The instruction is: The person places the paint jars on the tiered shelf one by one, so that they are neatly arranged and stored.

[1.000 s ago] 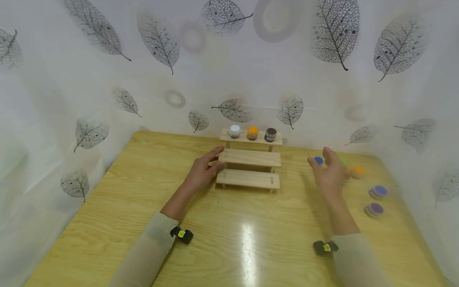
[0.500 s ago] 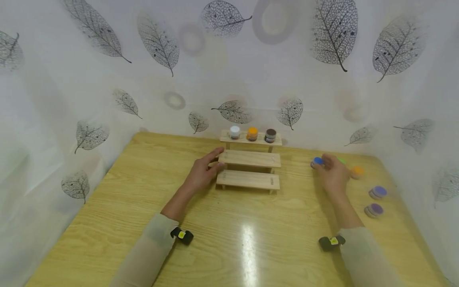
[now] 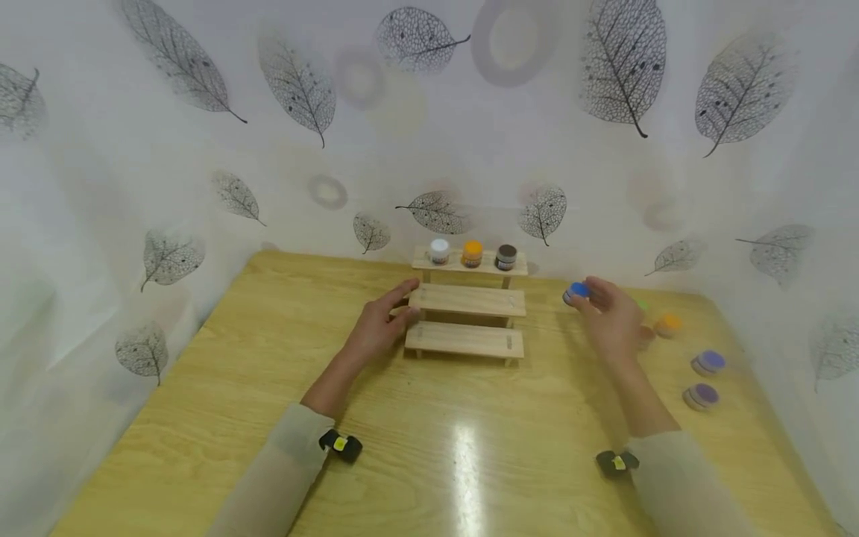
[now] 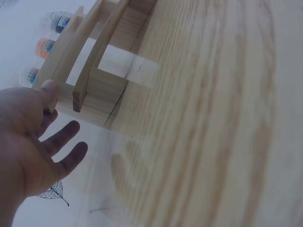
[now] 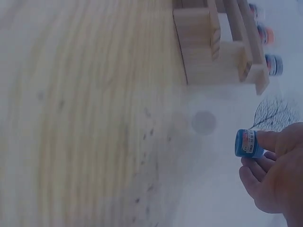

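In the head view, my right hand (image 3: 612,321) pinches a small blue-lidded paint jar (image 3: 575,292) between thumb and fingers. The right wrist view has this blue jar (image 5: 245,143) lying sideways in the picture, apart from the stand. A three-step wooden display stand (image 3: 466,300) stands at the back middle of the table. My left hand (image 3: 377,324) holds its left end, thumb and index finger at the middle step, while the other fingers spread free in the left wrist view. On the top step sit a white jar (image 3: 439,252), an orange jar (image 3: 473,254) and a dark brown jar (image 3: 506,257).
Right of my right hand stand an orange-lidded jar (image 3: 668,325) and two purple-lidded jars, one (image 3: 708,362) behind the other (image 3: 701,397). A green lid (image 3: 643,305) and a reddish-brown jar (image 3: 646,337) are partly hidden by the hand. A leaf-print cloth (image 3: 429,134) borders the wooden table (image 3: 403,447).
My right hand came down on the blue jar, took it between thumb and fingers and has shifted it slightly left and up. My left hand stays at the stand.
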The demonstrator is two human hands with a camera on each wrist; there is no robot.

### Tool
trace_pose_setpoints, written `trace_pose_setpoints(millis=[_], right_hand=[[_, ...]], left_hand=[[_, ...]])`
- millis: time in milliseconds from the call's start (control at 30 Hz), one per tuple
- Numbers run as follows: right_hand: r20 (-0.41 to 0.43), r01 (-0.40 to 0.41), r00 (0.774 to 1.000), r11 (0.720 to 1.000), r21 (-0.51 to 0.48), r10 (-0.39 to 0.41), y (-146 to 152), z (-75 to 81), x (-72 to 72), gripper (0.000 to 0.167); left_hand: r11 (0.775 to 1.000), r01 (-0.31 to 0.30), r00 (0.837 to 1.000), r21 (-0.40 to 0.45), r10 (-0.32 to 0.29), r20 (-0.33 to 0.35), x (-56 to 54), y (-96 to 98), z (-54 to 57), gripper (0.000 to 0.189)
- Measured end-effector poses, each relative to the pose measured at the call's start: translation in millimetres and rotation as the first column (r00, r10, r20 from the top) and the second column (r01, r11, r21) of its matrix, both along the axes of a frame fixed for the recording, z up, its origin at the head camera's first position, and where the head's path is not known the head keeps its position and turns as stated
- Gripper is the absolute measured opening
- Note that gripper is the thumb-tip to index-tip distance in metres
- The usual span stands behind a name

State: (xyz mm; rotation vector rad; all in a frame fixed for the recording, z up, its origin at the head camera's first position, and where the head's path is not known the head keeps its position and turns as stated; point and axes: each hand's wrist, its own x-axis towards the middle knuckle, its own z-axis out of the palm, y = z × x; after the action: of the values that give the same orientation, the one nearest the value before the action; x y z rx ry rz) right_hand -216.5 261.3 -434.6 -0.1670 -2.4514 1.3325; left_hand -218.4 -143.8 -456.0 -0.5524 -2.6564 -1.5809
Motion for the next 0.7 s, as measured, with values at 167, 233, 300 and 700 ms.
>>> trace_pose_setpoints(millis=[167,233,300,700], right_hand=[[-0.057,-0.087,0.994,0.996,0.029,0.088,-25.5,12.8,7.7,0.047],[-0.081,-0.129,0.988,0.991,0.032,0.131,-35.4,18.1,11.4,0.047],[-0.098,-0.158,0.982,0.987,0.041,0.161,-44.7,23.7,14.9,0.045],[-0.082,-0.308,0.948,0.951,0.027,0.309,-94.0,37.6,16.3,0.042]], left_hand=[[1.000,0.000,1.000,0.004,0.000,-0.013,0.9,-1.9,-2.4,0.057],[1.000,0.002,1.000,0.010,-0.002,-0.019,0.6,-2.3,-1.8,0.057],[1.000,0.004,1.000,0.015,-0.003,-0.022,0.2,-2.4,-0.8,0.057],[1.000,-0.004,0.999,0.000,0.004,-0.032,-5.2,-2.4,-4.2,0.056]])
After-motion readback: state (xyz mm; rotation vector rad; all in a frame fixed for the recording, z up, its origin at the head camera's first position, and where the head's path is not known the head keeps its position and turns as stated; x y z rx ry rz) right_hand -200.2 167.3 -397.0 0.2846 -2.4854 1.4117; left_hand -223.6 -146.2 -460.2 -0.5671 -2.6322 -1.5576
